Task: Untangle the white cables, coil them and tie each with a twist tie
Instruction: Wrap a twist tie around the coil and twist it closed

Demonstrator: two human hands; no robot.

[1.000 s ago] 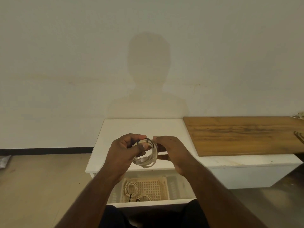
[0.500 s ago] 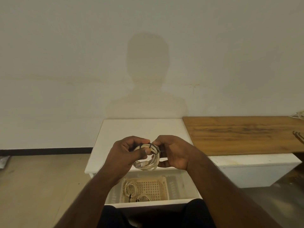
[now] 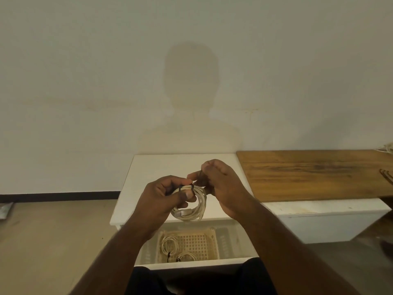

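Tying a coil. The left hand (image 3: 163, 199) grips a coiled white cable (image 3: 191, 206) in the air above the front edge of the white counter (image 3: 161, 167), thumb pressed across the top of the loops. A dark twist tie (image 3: 187, 187) wraps the bundle at that point. The right hand (image 3: 221, 186) is closed, its fingertips pinching at the tie's end just beside the coil; the tie's free ends are hidden by the fingers, so how many turns are made cannot be told.

Judgement: the step in hand is twisting the tie shut. To do it well, the left thumb should keep the loops stacked flat while the right hand brings both ends together and turns them tight against the bundle, close to the cable, so no strand slips free. The connector (image 3: 178, 213) at the lower left of the coil should stay tucked within the loops.

Materials: the cable is a smooth, round, pliable cord, springy enough to fan open if released; the tie is thin, likely wire-cored, and should hold a bend. Below, an open drawer (image 3: 234, 239) holds a cream lattice basket (image 3: 204, 243), rigid and perforated, with two small coils (image 3: 170, 244) lying in it, each with a dark tie. A wooden board (image 3: 308, 173) with visible grain lies on the counter to the right.
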